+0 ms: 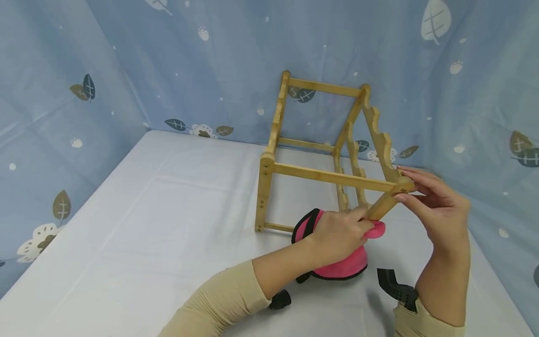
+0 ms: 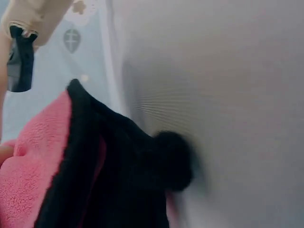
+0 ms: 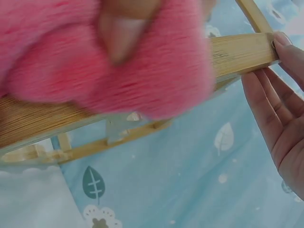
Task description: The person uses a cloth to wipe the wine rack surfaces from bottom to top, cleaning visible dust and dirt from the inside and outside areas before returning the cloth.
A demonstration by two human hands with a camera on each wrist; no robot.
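Observation:
A light wooden rack (image 1: 328, 174) with scalloped side rails stands tilted at the back of the table. With a pink cloth (image 1: 343, 269) edged in black, my left hand (image 1: 338, 234) grips one leg of the rack. The rest of the cloth hangs below that hand. Up at the rack's corner, my right hand (image 1: 442, 208) pinches the joint between thumb and fingers. In the right wrist view the pink cloth (image 3: 156, 71) wraps over the wooden bar (image 3: 242, 54), beside my right hand (image 3: 280, 123). The cloth's black edging (image 2: 85, 142) fills part of the left wrist view.
The white-covered table (image 1: 139, 234) extends to the left of the rack. Blue curtains (image 1: 202, 65) with leaf prints hang behind and on both sides. Black wrist mounts (image 1: 396, 288) sit at the sleeves, close to the tabletop.

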